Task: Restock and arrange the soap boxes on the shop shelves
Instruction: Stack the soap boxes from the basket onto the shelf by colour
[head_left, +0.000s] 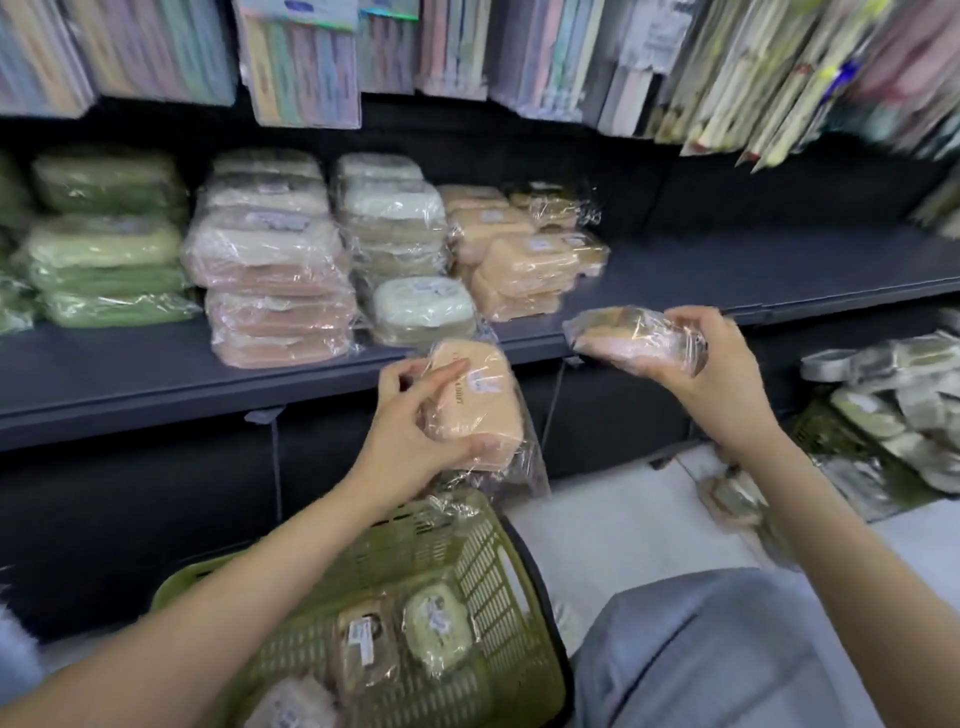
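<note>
The left hand (415, 415) grips a peach soap box (475, 410), the right hand (711, 364) grips another box (634, 335) (both wrapped). Slide each flat onto the peach stack (524, 260) just beyond the fingertips.

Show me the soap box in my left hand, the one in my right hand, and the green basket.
Left-hand soap box (475, 410), head view, peach top face.
Right-hand soap box (631, 338), head view, wrapped side.
Green basket (483, 551), head view, slatted right wall.

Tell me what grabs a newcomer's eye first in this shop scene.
Two hands in the middle: the left hand holds a peach soap box in plastic wrap, and the right hand holds a second wrapped box. Behind them, stacks of wrapped boxes fill the dark shelf. A green basket with more boxes sits below.
</note>
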